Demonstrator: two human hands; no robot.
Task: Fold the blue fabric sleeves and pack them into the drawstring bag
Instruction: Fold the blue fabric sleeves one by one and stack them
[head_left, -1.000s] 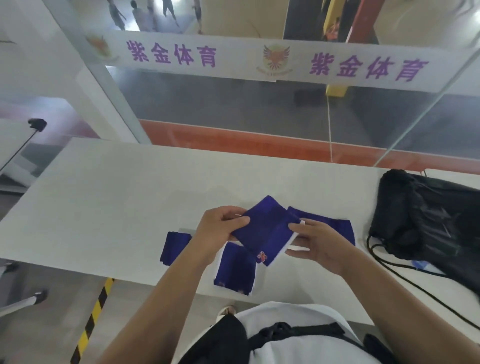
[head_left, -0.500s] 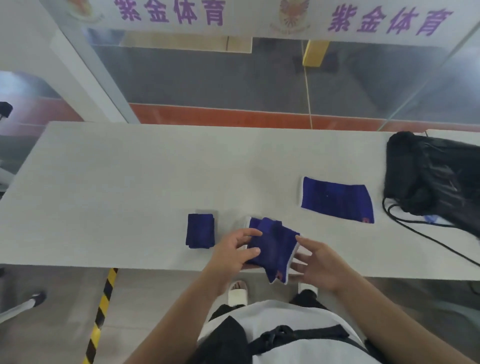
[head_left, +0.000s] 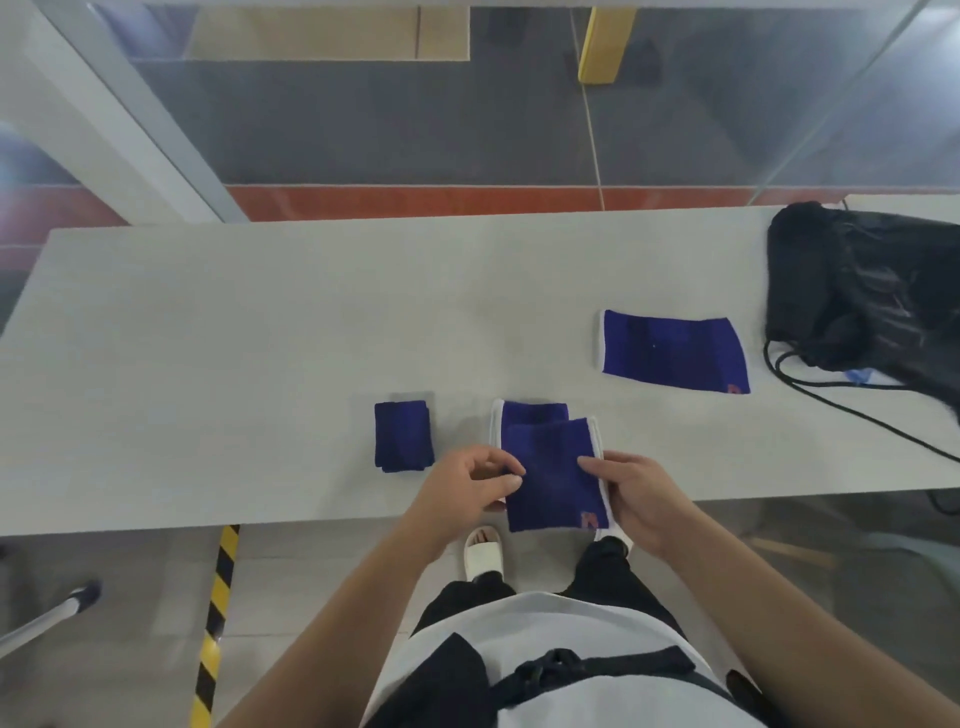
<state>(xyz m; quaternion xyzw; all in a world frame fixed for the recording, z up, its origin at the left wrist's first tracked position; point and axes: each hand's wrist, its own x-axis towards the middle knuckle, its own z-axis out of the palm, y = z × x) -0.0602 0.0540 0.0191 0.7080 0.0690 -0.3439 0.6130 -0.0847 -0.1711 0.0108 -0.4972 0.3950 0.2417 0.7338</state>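
A blue sleeve with white trim (head_left: 550, 470) hangs over the near table edge. My left hand (head_left: 470, 486) pinches its left side and my right hand (head_left: 631, 491) pinches its right edge. Under it lies another blue sleeve (head_left: 532, 413), flat on the table. A small folded blue sleeve (head_left: 402, 436) sits to the left. A third unfolded blue sleeve (head_left: 675, 351) lies flat further right. The black drawstring bag (head_left: 862, 291) rests at the table's right end, its cord (head_left: 852, 410) trailing across the table.
The white table (head_left: 260, 338) runs left to right, with a glass wall behind it. A yellow-black striped line (head_left: 215, 618) marks the floor below the near edge, and a metal leg (head_left: 47, 616) shows at lower left.
The held sleeve has come down from mid-air to the near table edge, over another sleeve. The view has tilted downwards, and both hands have moved closer to me.
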